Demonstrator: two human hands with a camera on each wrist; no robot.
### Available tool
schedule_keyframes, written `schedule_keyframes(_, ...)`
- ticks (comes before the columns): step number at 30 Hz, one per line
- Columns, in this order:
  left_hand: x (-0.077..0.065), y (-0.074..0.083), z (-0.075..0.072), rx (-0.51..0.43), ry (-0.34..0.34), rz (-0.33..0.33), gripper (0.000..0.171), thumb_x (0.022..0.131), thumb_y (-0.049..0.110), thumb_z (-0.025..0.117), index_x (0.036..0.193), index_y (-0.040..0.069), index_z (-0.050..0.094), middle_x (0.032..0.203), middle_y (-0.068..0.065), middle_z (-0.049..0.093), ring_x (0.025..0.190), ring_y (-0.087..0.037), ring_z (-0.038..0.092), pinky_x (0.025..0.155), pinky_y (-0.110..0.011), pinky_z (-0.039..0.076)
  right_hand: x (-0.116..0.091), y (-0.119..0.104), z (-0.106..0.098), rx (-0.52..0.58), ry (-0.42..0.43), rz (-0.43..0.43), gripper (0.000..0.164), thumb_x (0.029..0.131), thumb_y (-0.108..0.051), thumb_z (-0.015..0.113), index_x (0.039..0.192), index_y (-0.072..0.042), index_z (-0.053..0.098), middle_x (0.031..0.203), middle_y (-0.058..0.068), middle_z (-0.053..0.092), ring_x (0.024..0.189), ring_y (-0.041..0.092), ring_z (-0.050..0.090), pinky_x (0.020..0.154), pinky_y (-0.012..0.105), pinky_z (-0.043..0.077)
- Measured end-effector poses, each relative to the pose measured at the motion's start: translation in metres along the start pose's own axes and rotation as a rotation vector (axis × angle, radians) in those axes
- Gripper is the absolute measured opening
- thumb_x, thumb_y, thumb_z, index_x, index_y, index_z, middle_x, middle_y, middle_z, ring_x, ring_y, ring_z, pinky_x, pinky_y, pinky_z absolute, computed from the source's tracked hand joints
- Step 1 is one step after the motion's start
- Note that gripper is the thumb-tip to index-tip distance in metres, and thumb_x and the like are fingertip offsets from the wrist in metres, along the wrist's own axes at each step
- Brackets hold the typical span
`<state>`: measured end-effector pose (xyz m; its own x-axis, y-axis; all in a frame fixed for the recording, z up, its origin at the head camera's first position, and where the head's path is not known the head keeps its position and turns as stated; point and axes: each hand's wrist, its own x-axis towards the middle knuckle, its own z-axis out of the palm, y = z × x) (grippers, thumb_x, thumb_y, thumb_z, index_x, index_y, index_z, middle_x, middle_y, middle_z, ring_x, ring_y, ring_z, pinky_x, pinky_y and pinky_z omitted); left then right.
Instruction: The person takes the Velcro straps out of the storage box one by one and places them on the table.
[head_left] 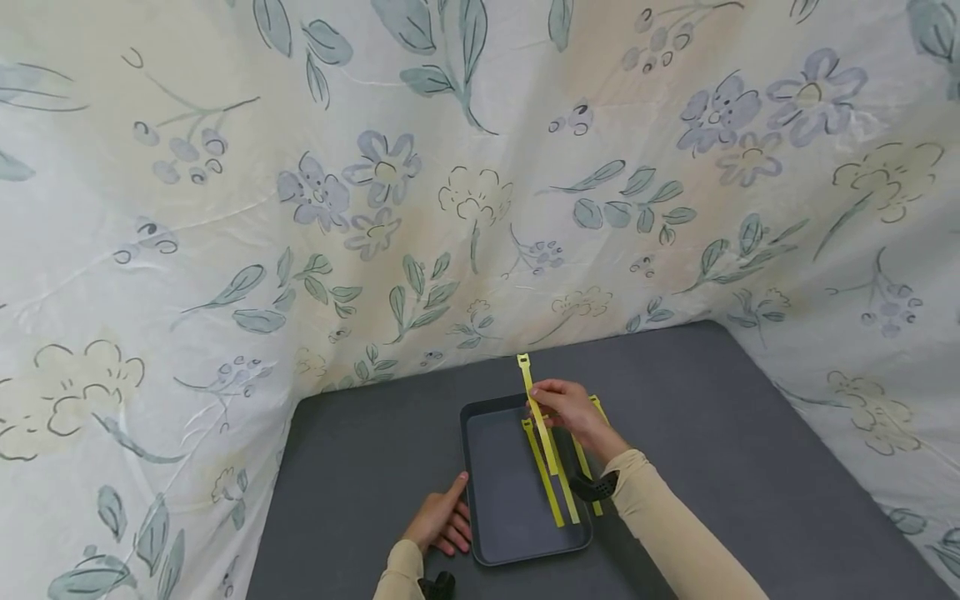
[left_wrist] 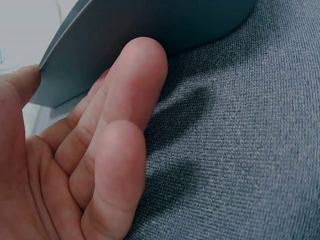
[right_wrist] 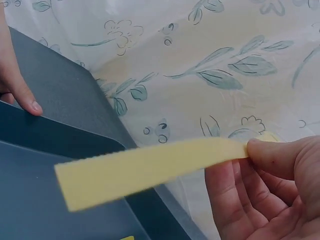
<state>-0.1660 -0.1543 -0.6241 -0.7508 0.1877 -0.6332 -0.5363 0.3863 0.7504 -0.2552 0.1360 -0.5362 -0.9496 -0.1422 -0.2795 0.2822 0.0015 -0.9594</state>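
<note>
My right hand pinches a yellow cable strap between thumb and fingers, above the dark grey tray. This strap has a slotted head at its far end and hangs free toward me at the other. Two more yellow straps lie lengthwise in the tray's right half, one left of the other. Along the tray's right side is another yellow strap, partly hidden by my right wrist. My left hand is at the tray's left side, thumb at the rim and fingers loosely extended beside the wall.
The tray stands on a dark grey cloth-covered table. A floral curtain rises behind the table and along both sides. Black wrist devices are worn on both arms.
</note>
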Motion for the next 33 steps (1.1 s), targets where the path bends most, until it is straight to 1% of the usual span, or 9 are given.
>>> schedule_keyframes(5, 0.001, -0.001, 0.000, 0.004, -0.002, 0.007, 0.086, 0.092, 0.083, 0.036, 0.088, 0.004, 0.069, 0.066, -0.003, 0.072, 0.049, -0.010, 0.066, 0.042, -0.025, 0.050, -0.001, -0.004, -0.005, -0.026, 0.001, -0.010, 0.035, 0.102, -0.020, 0.063, 0.129, 0.000, 0.061, 0.112, 0.018, 0.072, 0.080, 0.012, 0.070, 0.068, 0.029, 0.054)
schedule_keyframes(8, 0.001, -0.001, -0.001, 0.005, -0.003, 0.009, 0.085, 0.093, 0.082, 0.035, 0.088, 0.004, 0.069, 0.066, -0.004, 0.073, 0.049, -0.010, 0.066, 0.042, -0.025, 0.050, -0.001, -0.005, -0.009, -0.052, -0.003, -0.026, 0.035, 0.102, -0.021, 0.062, 0.131, 0.000, 0.060, 0.114, 0.019, 0.072, 0.081, 0.013, 0.071, 0.069, 0.030, 0.055)
schedule_keyframes(12, 0.001, 0.000, -0.001, 0.002, -0.002, 0.008, 0.085, 0.093, 0.082, 0.036, 0.089, 0.004, 0.069, 0.066, -0.004, 0.073, 0.049, -0.010, 0.066, 0.042, -0.024, 0.050, -0.001, -0.006, -0.016, -0.084, -0.001, -0.036, 0.038, 0.103, -0.024, 0.062, 0.133, -0.002, 0.059, 0.110, 0.011, 0.074, 0.084, 0.015, 0.070, 0.069, 0.031, 0.055)
schedule_keyframes(15, 0.001, 0.000, -0.001, -0.001, -0.001, 0.008, 0.085, 0.093, 0.082, 0.036, 0.089, 0.004, 0.069, 0.066, -0.004, 0.073, 0.049, -0.010, 0.066, 0.042, -0.024, 0.050, -0.001, -0.006, -0.023, -0.120, 0.018, -0.033, 0.040, 0.102, -0.028, 0.063, 0.133, -0.004, 0.060, 0.110, 0.009, 0.075, 0.084, 0.015, 0.068, 0.072, 0.035, 0.056)
schedule_keyframes(18, 0.000, 0.000, -0.001, -0.004, -0.002, 0.012, 0.085, 0.094, 0.081, 0.036, 0.089, 0.003, 0.069, 0.066, -0.004, 0.073, 0.049, -0.010, 0.066, 0.042, -0.025, 0.049, -0.002, -0.007, -0.028, -0.152, 0.040, -0.029, 0.041, 0.101, -0.031, 0.064, 0.134, -0.006, 0.060, 0.115, 0.012, 0.074, 0.083, 0.015, 0.065, 0.073, 0.036, 0.057)
schedule_keyframes(19, 0.000, 0.000, -0.001, -0.005, -0.003, 0.014, 0.085, 0.094, 0.081, 0.036, 0.089, 0.003, 0.069, 0.066, -0.004, 0.072, 0.049, -0.011, 0.066, 0.041, -0.025, 0.049, -0.003, -0.008, -0.030, -0.150, 0.047, -0.025, 0.041, 0.101, -0.031, 0.064, 0.134, -0.006, 0.060, 0.116, 0.013, 0.073, 0.082, 0.015, 0.064, 0.072, 0.036, 0.057)
schedule_keyframes(25, -0.001, -0.001, 0.000, -0.005, -0.003, 0.017, 0.084, 0.093, 0.081, 0.036, 0.089, 0.004, 0.069, 0.065, -0.004, 0.072, 0.049, -0.010, 0.066, 0.042, -0.025, 0.049, -0.006, -0.010, -0.038, -0.148, 0.068, -0.020, 0.040, 0.102, -0.028, 0.063, 0.134, -0.004, 0.059, 0.109, 0.008, 0.073, 0.081, 0.015, 0.062, 0.071, 0.035, 0.055)
schedule_keyframes(29, -0.001, -0.001, 0.000, -0.003, 0.002, 0.009, 0.085, 0.093, 0.081, 0.037, 0.089, 0.003, 0.069, 0.066, -0.004, 0.073, 0.049, -0.010, 0.066, 0.042, -0.025, 0.050, -0.008, -0.011, -0.046, -0.172, 0.077, -0.025, 0.042, 0.103, -0.029, 0.062, 0.136, -0.004, 0.057, 0.113, 0.010, 0.073, 0.086, 0.016, 0.064, 0.072, 0.036, 0.055)
schedule_keyframes(33, -0.001, 0.000, 0.000, -0.002, 0.004, 0.000, 0.085, 0.093, 0.081, 0.037, 0.090, 0.003, 0.070, 0.066, -0.004, 0.073, 0.049, -0.010, 0.066, 0.042, -0.024, 0.049, -0.009, -0.011, -0.055, -0.164, 0.093, -0.020, 0.044, 0.103, -0.030, 0.061, 0.138, -0.003, 0.056, 0.106, 0.001, 0.074, 0.085, 0.016, 0.064, 0.069, 0.033, 0.055)
